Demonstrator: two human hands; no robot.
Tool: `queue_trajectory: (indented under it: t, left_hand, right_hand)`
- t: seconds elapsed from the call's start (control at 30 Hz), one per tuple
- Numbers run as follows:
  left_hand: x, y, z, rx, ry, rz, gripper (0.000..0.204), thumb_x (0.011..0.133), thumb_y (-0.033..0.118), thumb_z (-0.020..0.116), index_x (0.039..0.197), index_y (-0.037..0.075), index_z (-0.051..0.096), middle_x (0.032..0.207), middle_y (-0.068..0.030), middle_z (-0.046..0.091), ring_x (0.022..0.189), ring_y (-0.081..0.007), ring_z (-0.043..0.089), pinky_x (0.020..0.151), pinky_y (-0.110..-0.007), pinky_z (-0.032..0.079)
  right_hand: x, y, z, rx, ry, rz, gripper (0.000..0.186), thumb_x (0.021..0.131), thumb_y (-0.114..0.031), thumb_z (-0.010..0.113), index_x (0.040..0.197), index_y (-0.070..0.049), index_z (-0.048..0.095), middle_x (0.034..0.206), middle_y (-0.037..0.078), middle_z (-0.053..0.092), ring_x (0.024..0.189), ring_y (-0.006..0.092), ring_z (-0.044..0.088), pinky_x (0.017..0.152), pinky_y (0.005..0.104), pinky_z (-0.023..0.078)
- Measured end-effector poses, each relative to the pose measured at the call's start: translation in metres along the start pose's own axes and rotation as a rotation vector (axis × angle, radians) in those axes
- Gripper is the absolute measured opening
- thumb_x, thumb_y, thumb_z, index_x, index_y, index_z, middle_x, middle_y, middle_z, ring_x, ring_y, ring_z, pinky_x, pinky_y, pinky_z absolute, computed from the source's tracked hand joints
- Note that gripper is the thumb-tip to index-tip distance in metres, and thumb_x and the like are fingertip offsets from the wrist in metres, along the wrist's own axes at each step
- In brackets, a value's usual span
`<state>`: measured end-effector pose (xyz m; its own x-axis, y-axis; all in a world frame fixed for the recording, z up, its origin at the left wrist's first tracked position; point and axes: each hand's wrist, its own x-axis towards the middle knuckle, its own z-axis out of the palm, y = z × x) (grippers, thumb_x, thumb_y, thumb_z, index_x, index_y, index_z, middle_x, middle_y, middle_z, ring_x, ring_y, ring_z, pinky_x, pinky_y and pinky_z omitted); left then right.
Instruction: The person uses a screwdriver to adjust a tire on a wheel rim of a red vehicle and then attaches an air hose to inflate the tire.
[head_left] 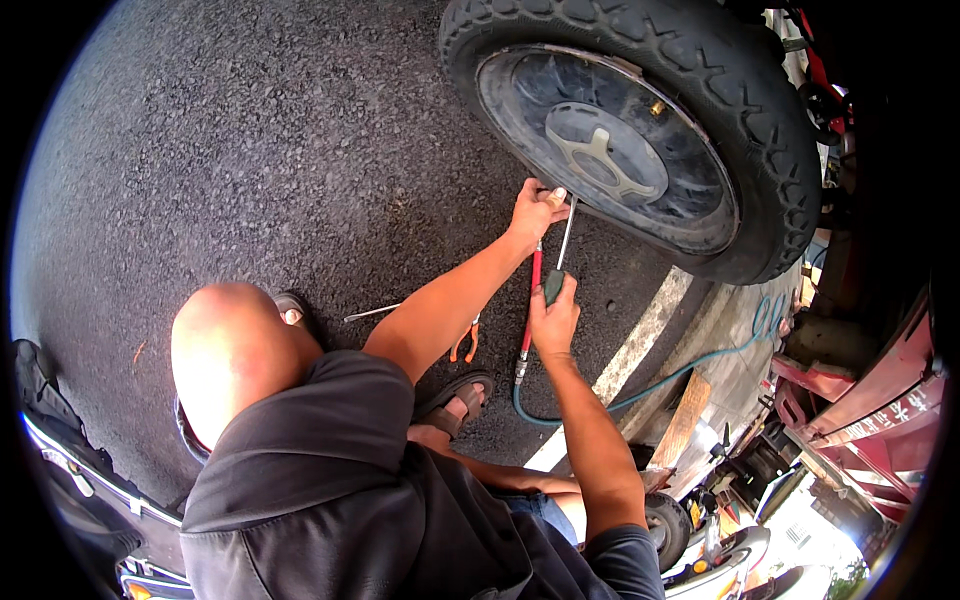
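Observation:
A black knobby tyre (pixel 775 110) on a dark wheel (pixel 690 180) with a pale three-armed hub stands tilted before me. My right hand (pixel 555 322) grips the dark green handle of a screwdriver (pixel 565 240); its metal shaft reaches up to the tyre's lower edge. Beside the tip, my left hand (pixel 538 212) is closed against that edge, and what its fingers pinch cannot be made out. Just left of the screwdriver lies a red air-line nozzle (pixel 530 310) joined to a teal hose (pixel 640 397). A brass valve (pixel 657 108) shows on the wheel.
Orange-handled pliers (pixel 466 343) and a metal rod (pixel 370 312), partly behind my left forearm, lie on the dark asphalt (pixel 250 150). A white painted line (pixel 640 335) crosses the ground on the right. Further right are a wooden board (pixel 683 420) and red metalwork (pixel 880 400).

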<state>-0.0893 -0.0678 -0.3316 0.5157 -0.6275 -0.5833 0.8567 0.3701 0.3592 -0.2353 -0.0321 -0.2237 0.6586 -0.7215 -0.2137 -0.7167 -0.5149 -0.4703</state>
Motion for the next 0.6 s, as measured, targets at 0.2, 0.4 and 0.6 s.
queue_trajectory:
  t: [0.2,0.4,0.6]
  left_hand:
    - [-0.001,-0.003,0.001,0.029,0.03,-0.003,0.038,0.095,0.017,0.066,0.117,0.0,0.041,0.107,-0.0134,0.06,0.095,-0.0247,0.065,0.087,-0.04,0.058]
    - [0.002,-0.011,-0.003,-0.011,0.05,0.037,0.036,0.095,0.018,0.066,0.115,0.0,0.042,0.105,-0.0133,0.06,0.093,-0.0248,0.066,0.087,-0.04,0.058]
    - [0.006,-0.006,-0.011,0.024,-0.011,0.005,0.038,0.094,0.019,0.068,0.115,0.0,0.042,0.106,-0.0144,0.061,0.094,-0.0257,0.067,0.086,-0.04,0.059]
  right_hand:
    - [0.0,0.01,0.004,-0.008,0.008,-0.015,0.043,0.088,-0.017,0.063,0.125,-0.003,0.044,0.077,0.028,0.064,0.074,0.0497,0.064,0.062,0.0544,0.049]
    - [0.001,0.015,0.009,-0.022,-0.002,-0.015,0.046,0.088,-0.018,0.062,0.126,-0.003,0.042,0.078,0.03,0.064,0.073,0.0509,0.064,0.062,0.0559,0.049]
    - [0.0,0.027,0.016,-0.066,0.024,-0.034,0.048,0.088,-0.021,0.062,0.128,-0.004,0.041,0.077,0.03,0.064,0.072,0.0518,0.063,0.063,0.0581,0.048]
